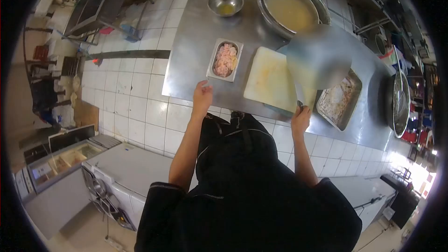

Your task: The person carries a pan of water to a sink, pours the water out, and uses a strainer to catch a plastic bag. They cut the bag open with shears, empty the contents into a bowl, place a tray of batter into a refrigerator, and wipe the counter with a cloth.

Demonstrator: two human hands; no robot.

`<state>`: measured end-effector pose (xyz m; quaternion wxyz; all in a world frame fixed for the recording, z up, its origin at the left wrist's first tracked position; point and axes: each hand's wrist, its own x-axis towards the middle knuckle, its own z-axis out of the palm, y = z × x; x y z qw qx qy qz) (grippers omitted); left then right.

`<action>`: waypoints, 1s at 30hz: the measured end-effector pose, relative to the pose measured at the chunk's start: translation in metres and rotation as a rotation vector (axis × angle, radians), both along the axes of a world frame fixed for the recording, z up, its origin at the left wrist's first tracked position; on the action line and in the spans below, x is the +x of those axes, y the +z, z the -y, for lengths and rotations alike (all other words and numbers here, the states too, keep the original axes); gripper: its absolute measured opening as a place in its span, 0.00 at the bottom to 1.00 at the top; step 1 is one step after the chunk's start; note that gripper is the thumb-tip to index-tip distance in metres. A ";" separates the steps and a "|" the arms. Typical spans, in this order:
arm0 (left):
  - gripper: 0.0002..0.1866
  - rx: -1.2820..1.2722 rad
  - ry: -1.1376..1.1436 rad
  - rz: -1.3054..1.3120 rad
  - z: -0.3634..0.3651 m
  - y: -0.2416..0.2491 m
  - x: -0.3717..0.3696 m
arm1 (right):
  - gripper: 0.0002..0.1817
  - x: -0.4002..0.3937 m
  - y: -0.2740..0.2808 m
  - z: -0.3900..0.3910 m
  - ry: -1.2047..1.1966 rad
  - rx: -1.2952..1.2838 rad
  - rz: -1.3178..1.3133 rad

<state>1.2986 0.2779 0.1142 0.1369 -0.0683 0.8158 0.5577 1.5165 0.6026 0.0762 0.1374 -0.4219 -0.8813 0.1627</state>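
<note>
We have our left hand (202, 96) beside the near left corner of a small metal container (238, 63) that holds pale pink pieces of meat (225, 59) on the tabletop (186, 56); its fingers are loosely curled and a little apart, though we cannot tell whether the tips touch the rim. Our right hand (301, 119) has its fingers wrapped around the handle of a knife (299, 95), the blade pointing away from us at the near right part of a white cutting board (266, 77). Just right of the board lies a metal tray (357, 96) of chopped, pale and brownish bits (too small for us to name). A blurred patch hides the board's far right corner. Farther off, we see a metal bowl (213, 5) with some yellowish liquid, and right of it a large pot (272, 21) of cloudy liquid.
</note>
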 end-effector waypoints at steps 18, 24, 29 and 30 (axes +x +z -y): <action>0.07 0.289 -0.329 0.353 0.005 -0.011 -0.048 | 0.17 -0.081 0.126 0.207 -0.162 -1.071 -0.386; 0.07 0.219 -0.429 0.309 0.011 -0.019 -0.062 | 0.18 -0.090 0.110 0.218 -0.061 -0.893 -0.274; 0.06 0.201 -0.437 0.303 0.010 -0.018 -0.062 | 0.17 -0.085 0.120 0.223 -0.029 -0.762 -0.249; 0.06 0.188 -0.430 0.298 0.010 -0.019 -0.062 | 0.17 -0.087 0.123 0.223 -0.030 -0.720 -0.261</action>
